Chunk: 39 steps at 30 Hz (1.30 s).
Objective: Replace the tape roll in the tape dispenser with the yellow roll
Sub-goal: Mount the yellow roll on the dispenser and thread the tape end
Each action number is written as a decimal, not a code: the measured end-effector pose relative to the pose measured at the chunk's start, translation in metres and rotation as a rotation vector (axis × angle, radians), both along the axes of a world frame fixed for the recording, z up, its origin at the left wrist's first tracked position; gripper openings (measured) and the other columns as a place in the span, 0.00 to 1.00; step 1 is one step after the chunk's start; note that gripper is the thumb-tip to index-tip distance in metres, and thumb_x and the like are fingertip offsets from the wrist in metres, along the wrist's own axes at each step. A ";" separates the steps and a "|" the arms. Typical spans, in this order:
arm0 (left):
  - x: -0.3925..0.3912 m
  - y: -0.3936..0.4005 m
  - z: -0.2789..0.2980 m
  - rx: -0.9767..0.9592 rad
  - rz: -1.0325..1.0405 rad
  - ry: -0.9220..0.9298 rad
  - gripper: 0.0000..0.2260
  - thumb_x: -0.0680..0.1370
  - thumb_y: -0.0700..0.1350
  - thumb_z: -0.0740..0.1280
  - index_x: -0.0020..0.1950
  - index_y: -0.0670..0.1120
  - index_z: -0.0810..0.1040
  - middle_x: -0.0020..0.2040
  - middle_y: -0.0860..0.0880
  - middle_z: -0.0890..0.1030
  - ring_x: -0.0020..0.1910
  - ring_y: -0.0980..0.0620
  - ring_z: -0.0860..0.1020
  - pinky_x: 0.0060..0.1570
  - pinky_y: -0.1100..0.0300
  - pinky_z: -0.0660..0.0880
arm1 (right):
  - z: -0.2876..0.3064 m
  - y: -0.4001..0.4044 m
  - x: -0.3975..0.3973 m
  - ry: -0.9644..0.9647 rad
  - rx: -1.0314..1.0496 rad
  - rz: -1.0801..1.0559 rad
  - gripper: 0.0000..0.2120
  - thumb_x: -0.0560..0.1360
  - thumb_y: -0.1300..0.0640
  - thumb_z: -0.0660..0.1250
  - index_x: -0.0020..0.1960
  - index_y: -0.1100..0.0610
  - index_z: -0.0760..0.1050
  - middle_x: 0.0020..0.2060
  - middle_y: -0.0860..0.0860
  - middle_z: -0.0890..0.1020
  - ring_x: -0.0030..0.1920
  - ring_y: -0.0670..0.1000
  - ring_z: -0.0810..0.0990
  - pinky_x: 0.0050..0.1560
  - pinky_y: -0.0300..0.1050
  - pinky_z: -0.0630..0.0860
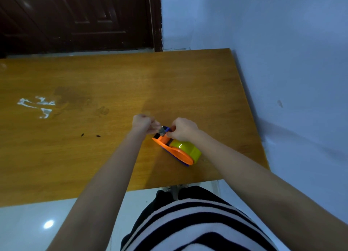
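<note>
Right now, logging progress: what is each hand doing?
Left hand: fingers curled at the dispenser's front end; grasp unclear.
Right hand: grips the dispenser.

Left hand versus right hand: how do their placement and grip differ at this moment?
The left hand sits at the cutter end of the orange tape dispenser, fingers curled as if pinching something there; what it pinches is too small to tell. The right hand lies over the dispenser's middle, gripping its body beside the yellow roll. The left is farther from the wall. Both work above the wooden table.

No readable text, label or number anywhere.
</note>
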<state>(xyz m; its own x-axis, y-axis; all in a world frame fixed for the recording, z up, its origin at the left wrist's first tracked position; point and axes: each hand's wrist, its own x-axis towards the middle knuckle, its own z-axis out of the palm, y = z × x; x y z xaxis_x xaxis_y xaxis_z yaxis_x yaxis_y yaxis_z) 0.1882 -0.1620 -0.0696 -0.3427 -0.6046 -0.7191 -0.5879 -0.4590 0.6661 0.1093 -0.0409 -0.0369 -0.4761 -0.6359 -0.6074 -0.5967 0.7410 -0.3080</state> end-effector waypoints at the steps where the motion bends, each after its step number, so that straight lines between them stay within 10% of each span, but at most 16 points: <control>1: -0.002 0.001 0.000 -0.015 -0.023 0.002 0.08 0.78 0.35 0.62 0.57 0.38 0.72 0.33 0.43 0.79 0.22 0.53 0.80 0.18 0.64 0.74 | 0.001 0.000 0.000 0.005 -0.001 0.002 0.16 0.73 0.45 0.67 0.52 0.57 0.78 0.42 0.51 0.76 0.44 0.54 0.76 0.41 0.45 0.69; 5: -0.006 0.000 -0.006 -0.104 -0.068 -0.037 0.07 0.77 0.37 0.66 0.39 0.43 0.73 0.41 0.40 0.80 0.30 0.52 0.76 0.23 0.62 0.77 | 0.001 0.001 0.001 0.009 -0.013 -0.005 0.15 0.73 0.47 0.67 0.53 0.56 0.79 0.46 0.53 0.81 0.49 0.55 0.79 0.42 0.45 0.71; 12: 0.009 0.003 -0.023 -0.479 -0.310 -0.124 0.17 0.74 0.55 0.69 0.46 0.39 0.80 0.41 0.42 0.82 0.40 0.43 0.80 0.40 0.52 0.76 | -0.001 0.001 0.003 0.029 -0.029 -0.016 0.11 0.74 0.49 0.66 0.51 0.54 0.80 0.47 0.53 0.81 0.51 0.55 0.79 0.44 0.45 0.72; 39: 0.030 0.024 -0.037 -0.884 -0.486 -0.383 0.20 0.79 0.60 0.58 0.46 0.44 0.77 0.44 0.44 0.81 0.43 0.44 0.80 0.36 0.56 0.68 | 0.001 0.006 0.007 0.008 0.002 0.048 0.25 0.72 0.38 0.66 0.58 0.56 0.77 0.51 0.52 0.81 0.53 0.53 0.79 0.47 0.46 0.73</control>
